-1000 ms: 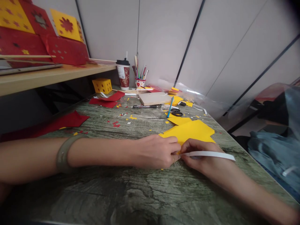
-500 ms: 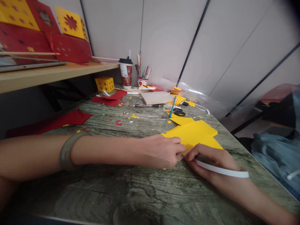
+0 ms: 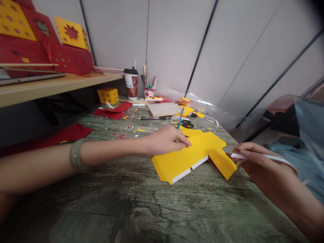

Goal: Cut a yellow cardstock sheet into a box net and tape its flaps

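A cut-out sheet of yellow card [image 3: 192, 153] with folded flaps lies on the wood-grain table. Two strips of white double-sided tape [image 3: 181, 176] run along its near edge. My left hand [image 3: 167, 140] reaches over the sheet, its fingers curled and drawn together; I cannot tell whether anything is between them or whether they touch the card. Off to the right of the sheet, my right hand [image 3: 263, 165] is closed on a roll of double-sided tape [image 3: 244, 172], with a loose white end [image 3: 272, 157] lying over the hand.
Scissors [image 3: 187, 124], a blue pen [image 3: 180, 118], a black pen [image 3: 154, 118] and a pale board [image 3: 163, 109] lie beyond the sheet. Farther back stand a paper cup [image 3: 131, 84] and a pencil holder [image 3: 149, 92]. Red card [image 3: 113, 110] and scraps are scattered leftward.
My hands have parted: the right moved right with the tape roll, the left moved up and left. The sheet's near edge with two tape strips is now uncovered.
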The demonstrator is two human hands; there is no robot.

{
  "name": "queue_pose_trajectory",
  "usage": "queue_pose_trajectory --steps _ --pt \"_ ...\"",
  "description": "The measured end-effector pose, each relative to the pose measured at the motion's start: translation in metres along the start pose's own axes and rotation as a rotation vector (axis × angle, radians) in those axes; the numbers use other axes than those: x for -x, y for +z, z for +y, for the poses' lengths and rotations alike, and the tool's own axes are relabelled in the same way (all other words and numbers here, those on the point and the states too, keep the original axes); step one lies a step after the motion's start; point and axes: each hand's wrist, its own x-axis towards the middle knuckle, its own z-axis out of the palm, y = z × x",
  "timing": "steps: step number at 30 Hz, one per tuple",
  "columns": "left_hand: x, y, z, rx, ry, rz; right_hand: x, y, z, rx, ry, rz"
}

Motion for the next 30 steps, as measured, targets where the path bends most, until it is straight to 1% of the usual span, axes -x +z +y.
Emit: queue_pose_trajectory --steps 2,5,9,13,15,18,21,25,30 --pt "-0.011 -0.007 -0.005 0.038 -0.108 0.002 -0.003 -0.002 0.005 -0.051 0.024 -0.015" --pt "-0.030 -0.010 -0.012 0.053 -0.180 -0.094 -0.006 -0.006 0.009 -0.152 0.071 -0.034" --pt "-0.054 -0.005 -0.017 0.080 -0.236 -0.192 -0.007 -0.008 0.013 -0.265 0.099 -0.044" --pt "-0.070 0.004 -0.014 0.156 -0.284 -0.271 -0.005 -0.008 0.018 -0.293 0.102 -0.029" --pt "-0.075 0.007 -0.011 0.170 -0.303 -0.283 -0.004 -0.008 0.020 -0.299 0.098 -0.028" --pt "-0.080 0.009 -0.005 0.132 -0.318 -0.233 -0.003 -0.008 0.021 -0.310 0.084 -0.033" --pt "-0.083 0.009 0.001 0.073 -0.282 -0.164 -0.001 -0.007 0.018 -0.326 0.073 -0.040" --pt "-0.085 0.004 0.008 0.025 -0.169 -0.114 0.002 -0.005 0.014 -0.336 0.095 -0.055" --pt "-0.082 -0.007 0.016 0.040 0.002 -0.174 0.001 -0.005 0.012 -0.383 0.117 -0.045"
